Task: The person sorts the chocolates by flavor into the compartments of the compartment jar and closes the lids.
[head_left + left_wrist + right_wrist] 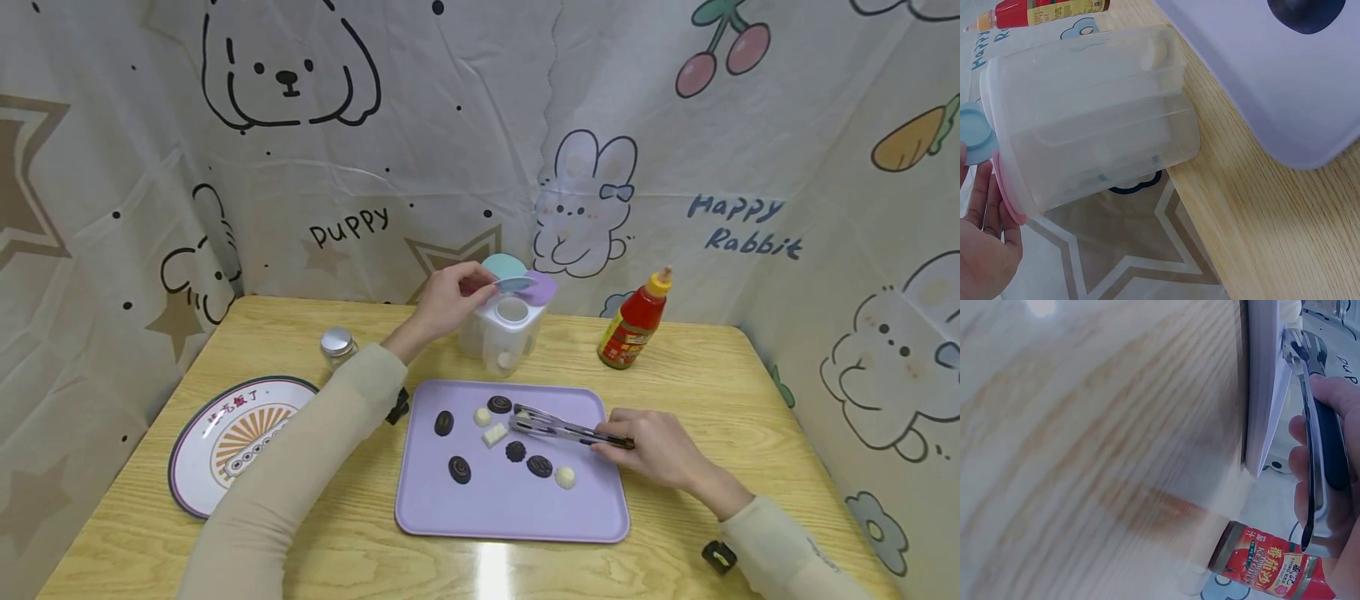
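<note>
My left hand [448, 298] reaches to the clear divided container [1097, 119] behind the tray and pinches the light blue lid [516, 284], raised over a round opening. A small pale piece lies low inside the container. My right hand [654, 447] holds metal tongs [562, 428] with dark handles over the purple tray [510, 512]. Their tips are at a whitish piece near the tray's middle; whether they grip it I cannot tell. Around them lie dark chocolates [460, 470] and white chocolates [495, 435], some oval, some round, one a rectangular block.
A red ketchup bottle [632, 325] with a yellow cap stands at the back right. On the left are a decorated plate [187, 467] and a glass jar [337, 343] with a silver lid. A small black object [719, 557] lies near the right sleeve. Patterned cloth hangs behind the table.
</note>
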`<act>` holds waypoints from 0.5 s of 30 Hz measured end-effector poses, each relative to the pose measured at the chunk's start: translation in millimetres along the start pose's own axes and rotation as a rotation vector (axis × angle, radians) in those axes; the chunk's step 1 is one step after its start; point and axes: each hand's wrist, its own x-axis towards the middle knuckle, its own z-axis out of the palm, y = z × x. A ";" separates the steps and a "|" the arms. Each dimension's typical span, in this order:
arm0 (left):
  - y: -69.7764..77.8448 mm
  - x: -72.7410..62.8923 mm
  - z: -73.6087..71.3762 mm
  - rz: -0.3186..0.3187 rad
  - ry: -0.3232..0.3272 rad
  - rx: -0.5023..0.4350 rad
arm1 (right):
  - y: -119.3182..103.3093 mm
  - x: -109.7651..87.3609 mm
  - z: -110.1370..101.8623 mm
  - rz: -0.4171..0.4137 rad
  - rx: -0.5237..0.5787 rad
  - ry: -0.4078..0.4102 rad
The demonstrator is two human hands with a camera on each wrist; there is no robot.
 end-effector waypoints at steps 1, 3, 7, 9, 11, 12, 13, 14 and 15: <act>0.0 0.1 0.2 0.000 -0.001 0.002 | 0.0 -0.2 0.4 -0.006 0.004 0.004; 0.5 0.1 0.6 0.001 -0.001 0.004 | 0.3 -1.0 0.9 -0.014 0.008 0.015; 1.0 0.5 1.0 0.001 0.001 0.002 | 1.5 -3.4 0.8 -0.023 0.011 0.039; 1.1 0.6 1.0 -0.001 0.002 -0.001 | 1.8 -4.4 -0.9 -0.022 0.016 0.050; 1.2 0.4 0.9 -0.002 0.003 -0.005 | 2.2 -4.7 -4.3 -0.016 0.025 0.058; 1.2 0.2 0.9 -0.004 0.003 -0.007 | 2.4 -4.6 -6.7 -0.015 0.027 0.063; 1.3 0.0 0.9 -0.005 0.002 -0.009 | 2.7 -4.1 -9.5 -0.013 0.028 0.070; 1.4 -0.1 0.8 -0.006 0.002 -0.011 | 3.1 -3.2 -12.7 -0.014 0.024 0.080; 1.5 -0.2 0.8 -0.008 0.003 -0.012 | 3.5 -1.9 -16.3 -0.017 0.018 0.091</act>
